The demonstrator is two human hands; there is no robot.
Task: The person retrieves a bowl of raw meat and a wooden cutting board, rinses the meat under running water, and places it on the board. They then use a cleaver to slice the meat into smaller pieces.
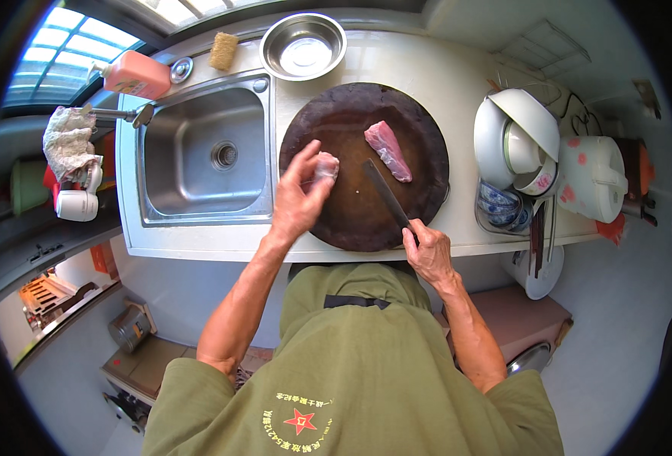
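Observation:
A round dark cutting board (344,228) lies on the counter in front of me. My left hand (302,196) is over its left part, thumb and fingers around a small piece of raw meat (327,166); whether they grip it firmly I cannot tell. My right hand (429,251) is closed on the handle of a kitchen knife (387,194) at the board's near right edge. The blade points up and left across the board. A longer strip of raw meat (389,151) lies right of the blade's tip, apart from it.
A steel sink (205,142) adjoins the board's left side. Beyond stand a metal bowl (303,48), a sponge (223,51) and a pink pump bottle (138,75). Stacked white bowls (493,145), blue patterned bowls (498,205) and a white rice cooker (592,176) occupy the right side.

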